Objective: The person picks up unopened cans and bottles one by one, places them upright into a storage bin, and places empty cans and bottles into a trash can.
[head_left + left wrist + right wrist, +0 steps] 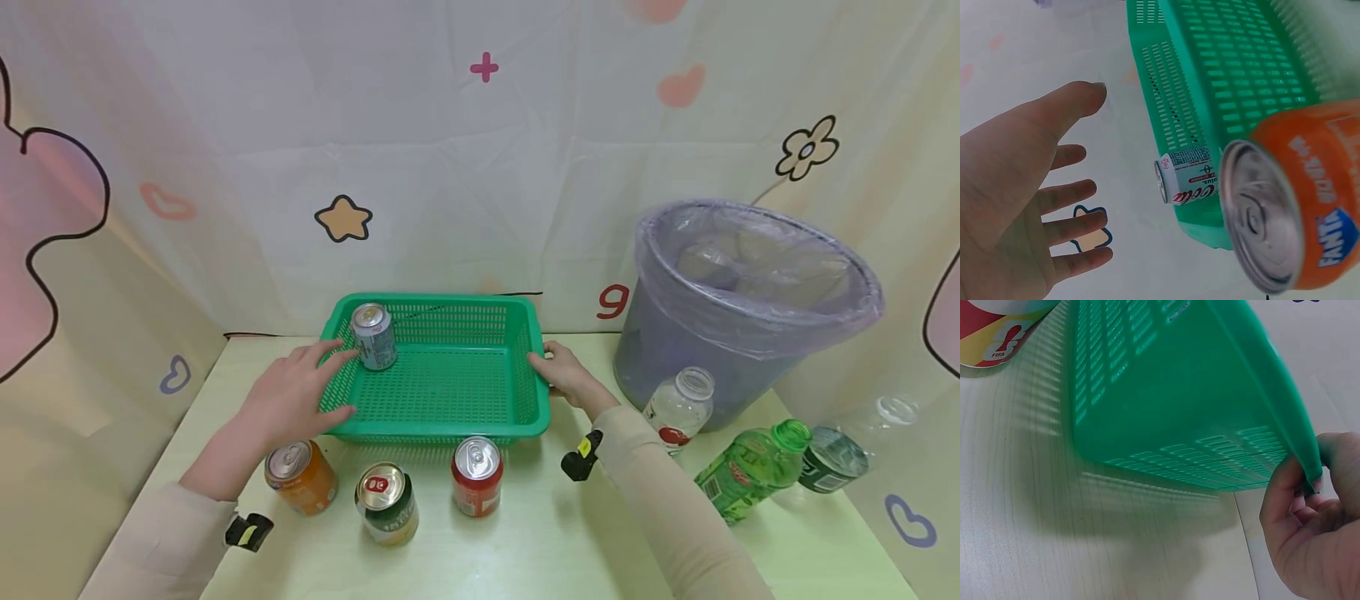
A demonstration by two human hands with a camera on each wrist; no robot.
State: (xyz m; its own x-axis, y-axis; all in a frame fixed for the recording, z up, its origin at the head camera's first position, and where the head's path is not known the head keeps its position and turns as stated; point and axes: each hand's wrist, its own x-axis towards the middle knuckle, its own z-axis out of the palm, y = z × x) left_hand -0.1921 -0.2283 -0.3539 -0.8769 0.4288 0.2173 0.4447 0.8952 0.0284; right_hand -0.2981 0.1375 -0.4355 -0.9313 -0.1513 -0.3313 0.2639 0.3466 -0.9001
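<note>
A green plastic basket (442,429) stands at the back of the table, with a silver cola can (375,337) upright in its left back corner. My right hand (566,375) grips the basket's right rim, thumb over the edge and fingers curled beneath it, as the right wrist view shows. Over the basket's left end my left hand (296,396) hovers with fingers spread, holding nothing. Below that hand is an orange Fanta can (302,479), large in the left wrist view. A dark green can (387,504) and a red can (477,477) stand in front of the basket.
A purple bin (675,367) lined with a clear bag is at the back right. Before it are a clear bottle (678,408), a green-tinted bottle (753,471) and another clear bottle (836,454). A patterned curtain (420,150) hangs behind the table.
</note>
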